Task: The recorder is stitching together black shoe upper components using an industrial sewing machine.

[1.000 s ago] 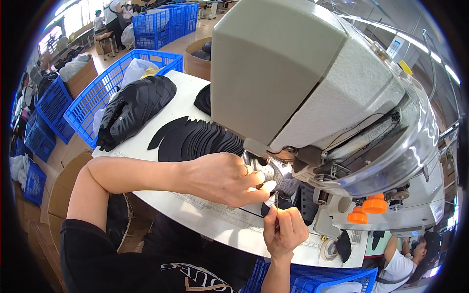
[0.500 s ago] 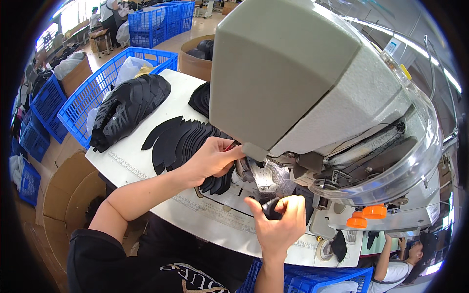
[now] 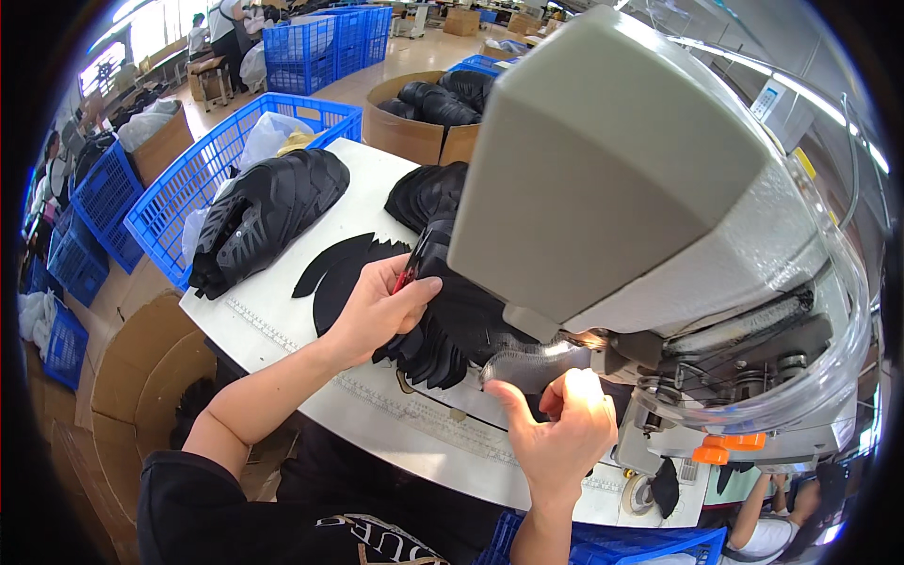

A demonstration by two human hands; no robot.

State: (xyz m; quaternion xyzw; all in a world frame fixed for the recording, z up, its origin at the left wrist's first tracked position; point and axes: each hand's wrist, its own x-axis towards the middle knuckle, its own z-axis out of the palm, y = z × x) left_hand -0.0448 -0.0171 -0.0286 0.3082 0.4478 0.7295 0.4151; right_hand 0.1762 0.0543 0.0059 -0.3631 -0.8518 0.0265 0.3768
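Observation:
A black shoe upper (image 3: 476, 303) with a grey mesh-like part (image 3: 539, 365) is stretched under the head of a grey sewing machine (image 3: 603, 188). My left hand (image 3: 372, 315) is closed at the upper's left edge. A small red-handled tool (image 3: 405, 273) shows between its thumb and fingers; its kind is partly hidden. My right hand (image 3: 570, 424) grips the near edge by the grey part, thumb extended and fingers curled. Beneath and beside my left hand lies a fanned stack of black cut pieces (image 3: 337, 273). The machine hides the upper's far right part.
Finished-looking black uppers (image 3: 273, 212) lie piled at the table's left, with more uppers (image 3: 424, 193) behind the stack. A blue crate (image 3: 226, 141) adjoins the white table (image 3: 273, 315). Cardboard boxes (image 3: 141, 363) stand left. A roll of tape (image 3: 638, 494) lies right. Other people are farther off.
The black upper has swung out leftward from under the machine, spreading between my hands. My left hand has turned, now showing the red-handled tool. The view has shifted slightly.

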